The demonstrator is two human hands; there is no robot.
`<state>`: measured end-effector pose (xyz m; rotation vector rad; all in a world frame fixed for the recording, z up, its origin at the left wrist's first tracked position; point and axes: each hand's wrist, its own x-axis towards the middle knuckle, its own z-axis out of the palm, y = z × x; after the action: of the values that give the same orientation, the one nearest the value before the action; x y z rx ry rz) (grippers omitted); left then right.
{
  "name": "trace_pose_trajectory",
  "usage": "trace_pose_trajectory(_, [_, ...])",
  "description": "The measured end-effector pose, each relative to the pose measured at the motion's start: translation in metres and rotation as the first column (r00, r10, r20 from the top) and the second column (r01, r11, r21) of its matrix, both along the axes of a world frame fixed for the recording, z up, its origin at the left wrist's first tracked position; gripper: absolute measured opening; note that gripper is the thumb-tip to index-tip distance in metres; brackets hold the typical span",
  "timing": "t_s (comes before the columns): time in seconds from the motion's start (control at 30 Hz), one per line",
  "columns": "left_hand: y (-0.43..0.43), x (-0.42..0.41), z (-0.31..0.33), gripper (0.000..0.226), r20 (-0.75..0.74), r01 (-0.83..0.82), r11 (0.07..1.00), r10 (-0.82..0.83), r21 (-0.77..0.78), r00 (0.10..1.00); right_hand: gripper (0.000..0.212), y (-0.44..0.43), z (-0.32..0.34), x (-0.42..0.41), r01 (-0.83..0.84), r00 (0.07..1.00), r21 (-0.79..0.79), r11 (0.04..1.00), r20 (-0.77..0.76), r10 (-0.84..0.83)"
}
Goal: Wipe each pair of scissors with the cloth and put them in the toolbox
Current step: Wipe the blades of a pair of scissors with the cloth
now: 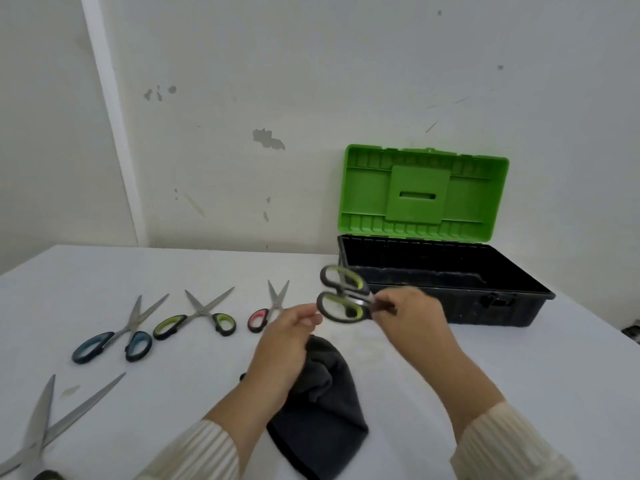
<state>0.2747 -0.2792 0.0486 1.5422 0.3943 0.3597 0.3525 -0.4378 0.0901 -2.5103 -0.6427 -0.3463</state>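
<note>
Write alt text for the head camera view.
The right hand holds green-handled scissors by the blades near an open toolbox, while the left hand grips a dark cloth. Four other pairs lie on the white table.

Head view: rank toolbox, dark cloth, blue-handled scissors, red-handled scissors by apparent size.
1. toolbox
2. dark cloth, partly covered by the left hand
3. blue-handled scissors
4. red-handled scissors, handle partly hidden, still looks smaller

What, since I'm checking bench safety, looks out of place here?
On the white table, the blue-handled scissors, green-handled scissors, pink-handled scissors and large steel scissors all lie with blades splayed open. The right hand grips the black-and-green scissors by the blades. The white wall has chipped paint.
</note>
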Motion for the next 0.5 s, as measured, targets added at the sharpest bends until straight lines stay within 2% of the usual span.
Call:
trace_pose_trajectory(0.03, [-0.006,0.007,-0.005,0.03,-0.063,0.041,0.965,-0.026,0.259,0.998,0.012,-0.001,0.008,0.011,0.016,1.0,0.005,1.0,0.016,-0.016])
trace_pose_trajectory(0.07, [-0.013,0.014,-0.008,0.034,-0.12,0.11,0.868,-0.059,0.485,0.991,0.013,-0.001,0.017,0.023,0.026,0.999,0.005,1.0,0.018,-0.026])
trace_pose_trajectory(0.13, [-0.023,0.028,-0.015,0.045,-0.236,0.263,0.605,-0.126,0.751,0.964,0.013,0.0,0.037,0.049,0.037,0.999,-0.033,0.999,-0.011,-0.037])
trace_pose_trajectory(0.2, [-0.03,0.036,-0.019,0.049,-0.343,0.358,0.403,-0.11,0.842,0.933,0.015,0.002,0.048,0.08,0.057,0.998,-0.136,0.989,-0.028,-0.061])
trace_pose_trajectory(0.3, [-0.031,0.041,-0.028,0.046,-0.372,0.374,0.265,-0.062,0.889,0.926,0.017,0.005,0.044,0.135,0.135,0.99,-0.365,0.921,0.011,-0.141])
trace_pose_trajectory(0.37, [-0.031,0.041,-0.035,0.051,-0.33,0.334,0.221,-0.056,0.916,0.942,0.021,0.007,0.033,0.161,0.182,0.979,-0.466,0.866,0.005,-0.203])
trace_pose_trajectory(0.43, [-0.03,0.043,-0.04,0.058,-0.292,0.299,0.224,-0.061,0.928,0.954,0.032,0.01,0.019,0.182,0.176,0.973,-0.496,0.851,-0.044,-0.226])
trace_pose_trajectory(0.5, [-0.03,0.044,-0.042,0.063,-0.309,0.315,0.228,-0.064,0.921,0.949,0.033,0.017,0.01,0.194,0.151,0.969,-0.505,0.85,-0.095,-0.229])
